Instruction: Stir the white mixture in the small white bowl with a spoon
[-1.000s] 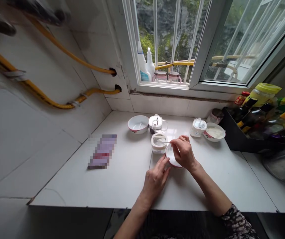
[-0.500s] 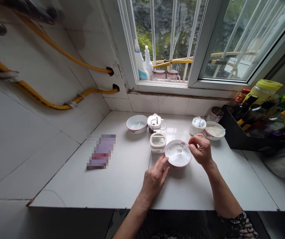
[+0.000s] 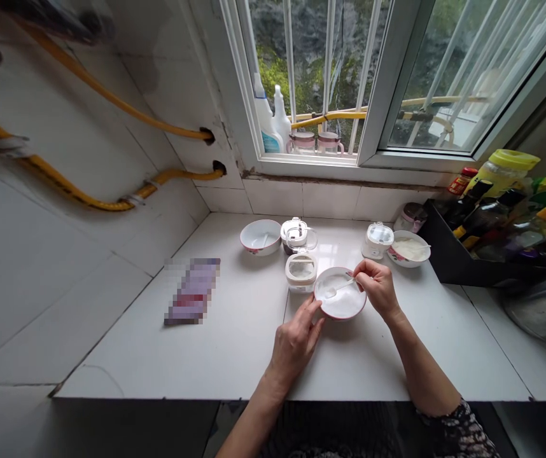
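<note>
In front of me a white bowl (image 3: 344, 310) with a reddish rim holds a white, powdery or granular substance. My right hand (image 3: 378, 287) pinches the handle of a small white spoon (image 3: 332, 292), whose head dips into the white contents on the left side. My left hand (image 3: 296, 337) grips the bowl's near left rim, thumb and fingers at its edge. Just behind the left hand stands a clear-and-white seasoning jar (image 3: 301, 272), next to the bowl. Another jar (image 3: 294, 234) with dark contents and its clear lid raised is behind that.
A bowl with a spoon (image 3: 260, 238) stands back left. At the back right are a closed jar (image 3: 377, 241) and a bowl of pale contents (image 3: 409, 249). A black bin of bottles (image 3: 468, 270) lines the right side. A blurred purple item (image 3: 191, 291) lies left.
My right hand has moved left over the bowl, carrying the spoon head from the middle toward the left side of the white contents. The left hand stays at the rim.
</note>
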`<state>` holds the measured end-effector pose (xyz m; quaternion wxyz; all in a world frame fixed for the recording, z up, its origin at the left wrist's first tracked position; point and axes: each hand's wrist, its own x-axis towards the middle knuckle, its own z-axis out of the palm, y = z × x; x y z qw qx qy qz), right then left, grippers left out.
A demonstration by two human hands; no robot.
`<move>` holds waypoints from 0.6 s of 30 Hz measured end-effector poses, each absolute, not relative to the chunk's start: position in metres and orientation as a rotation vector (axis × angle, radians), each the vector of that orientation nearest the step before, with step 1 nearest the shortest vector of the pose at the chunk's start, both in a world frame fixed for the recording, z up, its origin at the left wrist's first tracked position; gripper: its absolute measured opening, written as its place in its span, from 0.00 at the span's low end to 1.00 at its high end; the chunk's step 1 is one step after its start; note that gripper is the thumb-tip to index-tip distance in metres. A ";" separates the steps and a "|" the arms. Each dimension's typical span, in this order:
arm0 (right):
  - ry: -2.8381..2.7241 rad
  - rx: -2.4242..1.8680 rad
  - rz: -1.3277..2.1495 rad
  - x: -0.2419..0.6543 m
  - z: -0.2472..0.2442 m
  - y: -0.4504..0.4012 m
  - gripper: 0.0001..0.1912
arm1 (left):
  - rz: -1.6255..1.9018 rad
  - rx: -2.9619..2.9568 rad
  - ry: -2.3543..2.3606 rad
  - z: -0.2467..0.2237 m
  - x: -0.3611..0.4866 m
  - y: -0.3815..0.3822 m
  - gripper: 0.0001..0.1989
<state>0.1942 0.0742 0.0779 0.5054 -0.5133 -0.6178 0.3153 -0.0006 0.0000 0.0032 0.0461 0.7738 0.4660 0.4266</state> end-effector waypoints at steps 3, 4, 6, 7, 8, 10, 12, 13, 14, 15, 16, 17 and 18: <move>-1.507 -1.234 0.758 0.193 0.076 0.075 0.06 | 1.292 2.358 1.426 0.003 0.000 0.000 0.17; -1.534 -1.226 0.754 0.191 0.076 0.075 0.06 | 1.287 2.358 1.426 0.003 0.000 0.000 0.17; -1.580 -1.208 0.762 0.187 0.076 0.073 0.06 | 1.280 2.358 1.424 0.004 -0.001 0.000 0.18; -1.585 -1.202 0.776 0.186 0.076 0.073 0.06 | 1.280 2.358 1.423 0.004 -0.001 0.000 0.18; -1.575 -1.200 0.794 0.185 0.076 0.073 0.06 | 1.283 2.357 1.421 0.004 -0.001 0.000 0.17; -1.510 -1.204 0.830 0.186 0.076 0.074 0.06 | 1.291 2.354 1.416 0.004 -0.001 0.000 0.16; -1.423 -1.211 0.877 0.189 0.076 0.076 0.05 | 1.297 2.344 1.408 0.004 -0.001 0.000 0.15; -1.384 -1.211 0.904 0.191 0.077 0.077 0.05 | 1.296 2.338 1.406 0.004 -0.001 0.000 0.15; -1.352 -1.208 0.929 0.192 0.078 0.078 0.05 | 1.293 2.333 1.405 0.003 -0.001 0.000 0.15; -1.327 -1.201 0.954 0.194 0.079 0.079 0.05 | 1.290 2.330 1.406 0.003 -0.001 0.000 0.15; -1.309 -1.193 0.976 0.195 0.079 0.079 0.05 | 1.285 2.329 1.410 0.003 -0.001 0.000 0.15; -1.295 -1.185 0.992 0.196 0.080 0.080 0.05 | 1.281 2.331 1.414 0.002 -0.001 0.000 0.15; -1.283 -1.178 1.004 0.196 0.081 0.080 0.05 | 1.281 2.336 1.416 0.002 -0.001 0.001 0.15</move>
